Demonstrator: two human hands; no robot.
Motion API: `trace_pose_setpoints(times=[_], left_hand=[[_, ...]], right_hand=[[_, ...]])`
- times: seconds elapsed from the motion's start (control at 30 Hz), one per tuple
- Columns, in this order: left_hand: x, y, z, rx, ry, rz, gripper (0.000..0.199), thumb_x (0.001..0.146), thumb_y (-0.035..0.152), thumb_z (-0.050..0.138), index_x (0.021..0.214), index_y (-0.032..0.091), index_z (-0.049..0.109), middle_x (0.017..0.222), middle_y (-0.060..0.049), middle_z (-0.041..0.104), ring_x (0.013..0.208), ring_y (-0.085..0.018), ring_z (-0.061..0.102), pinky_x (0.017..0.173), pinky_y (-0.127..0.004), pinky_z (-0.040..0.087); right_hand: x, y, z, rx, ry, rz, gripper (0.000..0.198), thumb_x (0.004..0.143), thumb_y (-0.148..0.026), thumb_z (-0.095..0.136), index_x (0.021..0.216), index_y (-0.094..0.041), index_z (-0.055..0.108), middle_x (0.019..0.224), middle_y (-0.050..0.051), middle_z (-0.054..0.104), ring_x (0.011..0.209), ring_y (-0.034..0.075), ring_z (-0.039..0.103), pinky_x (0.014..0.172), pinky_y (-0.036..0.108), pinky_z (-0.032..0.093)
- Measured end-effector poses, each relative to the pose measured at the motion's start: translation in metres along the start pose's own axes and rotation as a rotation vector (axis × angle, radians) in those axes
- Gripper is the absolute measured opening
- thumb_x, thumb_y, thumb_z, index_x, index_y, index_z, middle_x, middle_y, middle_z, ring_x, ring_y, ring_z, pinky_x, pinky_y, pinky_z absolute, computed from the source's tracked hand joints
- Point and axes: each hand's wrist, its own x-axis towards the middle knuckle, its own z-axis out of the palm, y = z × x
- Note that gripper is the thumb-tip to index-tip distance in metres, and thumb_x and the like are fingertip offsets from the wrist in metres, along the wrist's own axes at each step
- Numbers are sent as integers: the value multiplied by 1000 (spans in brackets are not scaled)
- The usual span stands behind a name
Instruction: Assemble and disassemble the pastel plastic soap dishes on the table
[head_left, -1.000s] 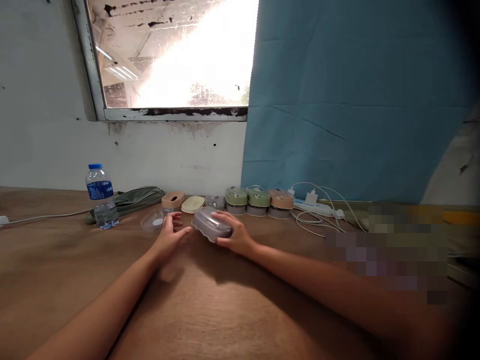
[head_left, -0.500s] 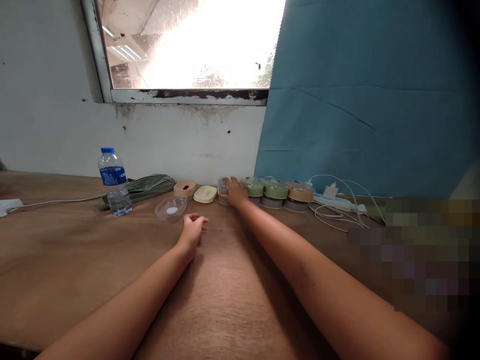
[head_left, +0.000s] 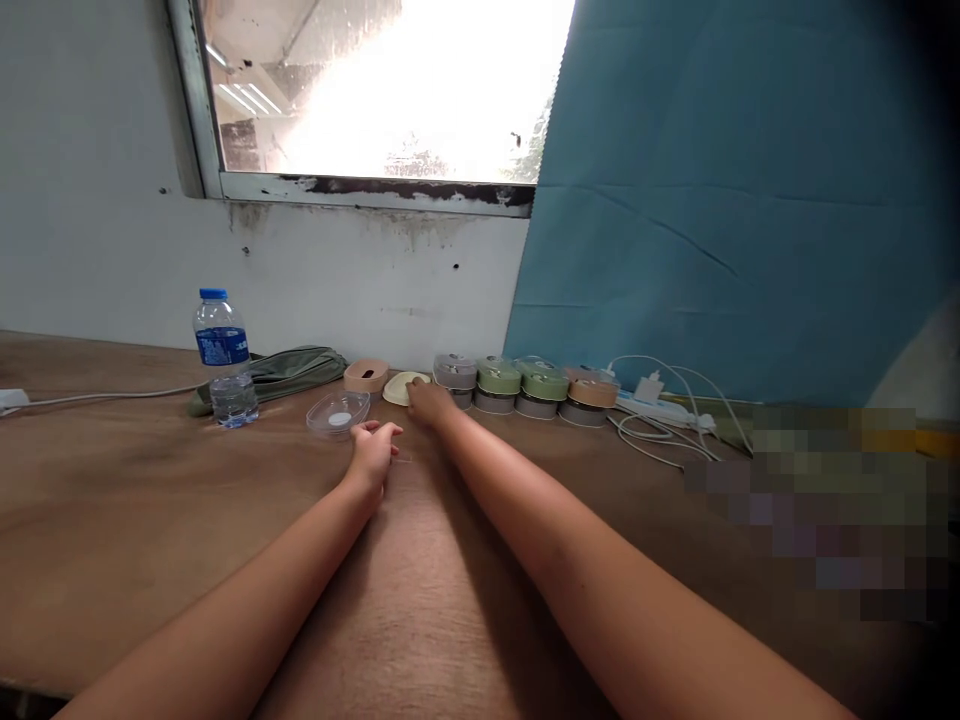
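Note:
My right hand (head_left: 431,402) reaches to the back of the table. Its curled fingers are at the right side of a flat cream lid (head_left: 397,388), covering part of it. My left hand (head_left: 373,450) rests nearer, fingers loosely bent and thumb apart, with nothing visible in it. Just behind it sits a clear plastic cover (head_left: 337,413) with a white round spot. A peach oval box part with a dark slot (head_left: 366,376) stands left of the cream lid. To the right is a grey-topped container (head_left: 454,372).
Two green-topped containers (head_left: 498,376) and a peach-topped one (head_left: 591,388) continue the row along the wall. A power strip (head_left: 660,408) with white cables lies at right. A water bottle (head_left: 225,360) and a grey-green pouch (head_left: 292,378) are at left.
My right hand has moved left, from the grey-topped container to the cream lid. That container now shows fully in the row. My left hand has stayed nearly in place.

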Motion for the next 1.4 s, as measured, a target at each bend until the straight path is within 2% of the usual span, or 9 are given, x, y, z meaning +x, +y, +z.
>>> trace_pose_setpoints(times=[0.27,0.47,0.6,0.7,0.93,1.1,1.2,1.33,1.4], left_hand=[[11,13,-11,-31,158,193,24,67,13,50,82,20,33,71,6,46,45,-4,37,48,-20,32],[19,18,-27,65,190,391,12,65,14,48,74,19,43,69,4,47,55,-10,43,56,-23,35],[37,18,-25,610,236,710,12,64,21,54,71,20,45,76,-1,47,72,-19,49,70,-32,40],[58,22,-6,1046,276,819,18,63,24,57,78,18,49,89,-9,51,92,-29,49,82,-41,37],[111,36,38,1641,88,655,38,72,30,55,98,3,55,115,-24,51,112,-38,41,91,-45,30],[122,36,35,1645,-7,623,26,80,19,43,91,4,61,104,-20,60,99,-32,53,80,-38,40],[115,45,32,1518,38,718,27,82,20,41,93,7,62,101,-17,61,96,-30,55,78,-36,41],[85,65,33,1269,130,886,33,84,29,43,108,12,59,102,-11,63,95,-24,57,81,-32,42],[56,69,32,1104,69,970,35,84,33,46,110,15,58,98,-6,66,90,-20,60,80,-28,43]], right_hand=[[-15,-7,-4,104,53,-150,26,89,-28,49,111,-15,52,111,8,55,93,18,57,79,38,49],[-101,31,-40,156,117,-479,27,90,-21,38,113,-16,53,119,9,53,108,18,51,93,30,43],[-185,67,-53,152,124,-703,26,86,-17,38,100,-16,59,112,8,60,99,18,57,86,31,48],[-231,92,-58,160,80,-676,28,85,-13,36,100,-14,59,107,11,63,92,19,61,76,30,51],[-265,118,-62,101,-28,-462,26,88,-15,38,107,-17,55,125,8,51,87,17,63,72,30,51],[-265,117,-56,97,-40,-413,28,86,-18,40,111,-16,52,128,10,49,83,18,63,71,31,52],[-259,117,-50,147,-34,-407,30,85,-15,41,113,-19,51,127,9,49,85,18,63,72,30,51],[-248,115,-45,139,15,-424,31,82,-13,43,111,-18,53,127,9,49,94,21,60,78,34,50],[-244,113,-48,87,101,-428,33,80,-10,43,111,-16,53,127,11,49,101,23,57,84,39,47]])
